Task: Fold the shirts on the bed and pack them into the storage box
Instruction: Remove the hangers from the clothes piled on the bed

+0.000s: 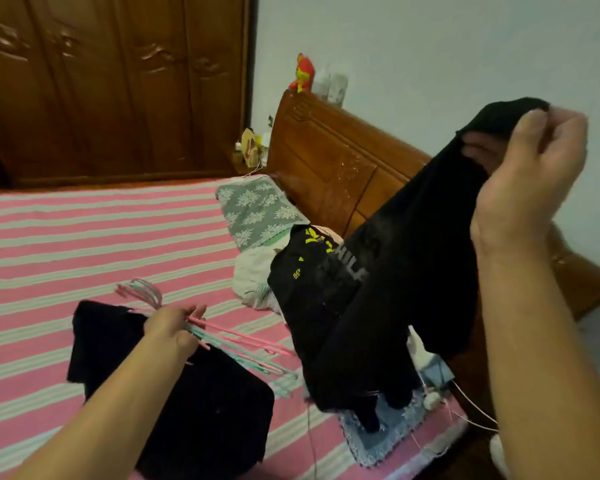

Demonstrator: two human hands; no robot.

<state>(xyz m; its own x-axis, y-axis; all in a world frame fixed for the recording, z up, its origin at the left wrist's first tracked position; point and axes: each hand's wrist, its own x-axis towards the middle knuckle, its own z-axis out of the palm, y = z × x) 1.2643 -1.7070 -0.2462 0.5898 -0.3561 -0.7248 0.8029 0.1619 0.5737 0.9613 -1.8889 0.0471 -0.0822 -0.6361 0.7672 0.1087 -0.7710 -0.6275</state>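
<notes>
Right grip (527,168) pinching one black shirt (406,271) up high by its edge, hanging down over the bed (84,237) near the headboard (326,161). Left grip (170,329) curled round a bunch of pink and green hangers (236,344), too bunched to count. Second black shirt (187,403) lying flat on the bed. Two pillows (257,209) too. No box in view.

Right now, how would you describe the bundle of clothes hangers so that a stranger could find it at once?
Start from the bed with the pink and white striped sheet. Near its front edge a flat black shirt lies on the sheet, and the left hand grips the clothes hangers just above it. They are thin pink and mint-green plastic rods, the only hard, pale-coloured thing among dark fabric.
</notes>
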